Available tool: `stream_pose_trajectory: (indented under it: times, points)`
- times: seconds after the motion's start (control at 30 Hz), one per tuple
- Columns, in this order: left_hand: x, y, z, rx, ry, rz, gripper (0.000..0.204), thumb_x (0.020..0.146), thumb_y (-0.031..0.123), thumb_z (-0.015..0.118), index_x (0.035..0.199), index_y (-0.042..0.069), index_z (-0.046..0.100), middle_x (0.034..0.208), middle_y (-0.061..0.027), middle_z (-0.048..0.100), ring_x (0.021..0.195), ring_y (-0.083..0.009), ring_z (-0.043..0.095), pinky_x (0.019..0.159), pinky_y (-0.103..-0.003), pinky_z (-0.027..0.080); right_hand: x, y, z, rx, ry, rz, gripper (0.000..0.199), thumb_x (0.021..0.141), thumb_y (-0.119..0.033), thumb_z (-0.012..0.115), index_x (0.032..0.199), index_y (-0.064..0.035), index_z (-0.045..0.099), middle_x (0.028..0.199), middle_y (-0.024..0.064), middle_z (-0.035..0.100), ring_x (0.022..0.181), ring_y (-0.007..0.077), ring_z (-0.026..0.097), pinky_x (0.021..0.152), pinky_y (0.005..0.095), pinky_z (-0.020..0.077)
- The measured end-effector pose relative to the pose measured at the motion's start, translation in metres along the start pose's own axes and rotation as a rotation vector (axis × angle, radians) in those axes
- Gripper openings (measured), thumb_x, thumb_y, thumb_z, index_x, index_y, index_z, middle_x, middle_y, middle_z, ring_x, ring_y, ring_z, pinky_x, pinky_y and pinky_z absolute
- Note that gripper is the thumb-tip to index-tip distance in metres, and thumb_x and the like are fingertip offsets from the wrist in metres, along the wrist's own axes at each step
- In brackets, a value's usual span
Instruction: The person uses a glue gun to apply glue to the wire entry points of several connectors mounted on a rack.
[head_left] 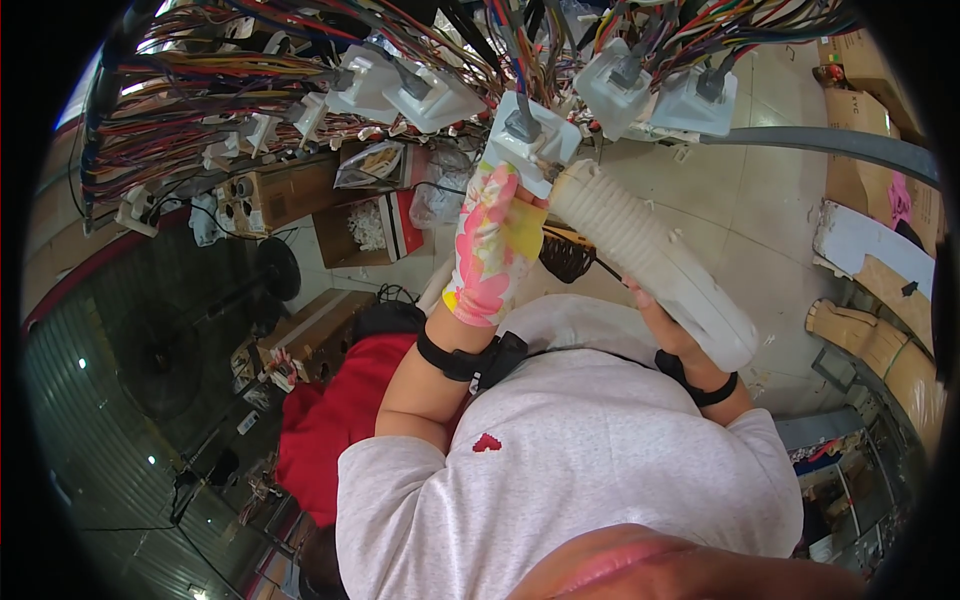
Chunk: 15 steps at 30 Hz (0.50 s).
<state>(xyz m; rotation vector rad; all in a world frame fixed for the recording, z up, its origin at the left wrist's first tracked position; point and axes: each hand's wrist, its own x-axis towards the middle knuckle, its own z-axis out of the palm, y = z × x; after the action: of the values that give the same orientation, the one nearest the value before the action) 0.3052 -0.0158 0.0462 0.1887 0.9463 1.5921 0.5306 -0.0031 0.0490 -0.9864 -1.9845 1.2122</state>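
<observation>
My right hand (662, 318) is wrapped round the underside of a long cream-coloured handheld tool (660, 250) with a ribbed front part. The tool slants up and left, its tip close to a white plastic holder (530, 135) with a grey connector on it. At the lower end of that holder is my left hand (487, 235), in a flower-patterned glove with a yellow patch beside the palm. Its fingers are closed near the holder's tip, but what they hold is hidden. More white holders (430, 98) with grey connectors stand to either side.
Bundles of coloured wires (220, 90) hang across the top and left. A thick grey tube (820, 143) curves at the right. Cardboard boxes (275, 195) stand on the tiled floor, with a black fan (270, 270) at the left. A person in red (340, 410) is close on my left.
</observation>
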Motion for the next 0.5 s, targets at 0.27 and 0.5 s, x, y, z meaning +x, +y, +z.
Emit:
stream_pose_trajectory:
  times: [0.27, 0.5]
  points:
    - [0.003, -0.001, -0.007, 0.006, 0.045, -0.037, 0.023, 0.09, 0.024, 0.062, 0.109, 0.012, 0.057, 0.099, -0.0017, 0.061, 0.092, -0.0148, 0.058, 0.086, -0.034, 0.046, -0.007, 0.01, 0.004, 0.012, 0.062, -0.022, 0.018, 0.069, -0.003, 0.066, 0.087, -0.0027, 0.063, 0.08, 0.0152, 0.062, 0.069, 0.0337, 0.061, 0.058, 0.0384, 0.0497]
    - [0.006, -0.003, -0.008, 0.04, 0.078, -0.044, 0.028, 0.09, 0.024, 0.061, 0.112, 0.008, 0.055, 0.1, -0.0056, 0.06, 0.092, -0.0185, 0.059, 0.085, -0.036, 0.048, -0.008, 0.012, -0.003, -0.078, -0.027, 0.036, 0.012, 0.085, -0.003, 0.057, 0.096, 0.0014, 0.06, 0.086, 0.0082, 0.061, 0.08, 0.0164, 0.057, 0.074, 0.0287, 0.0465]
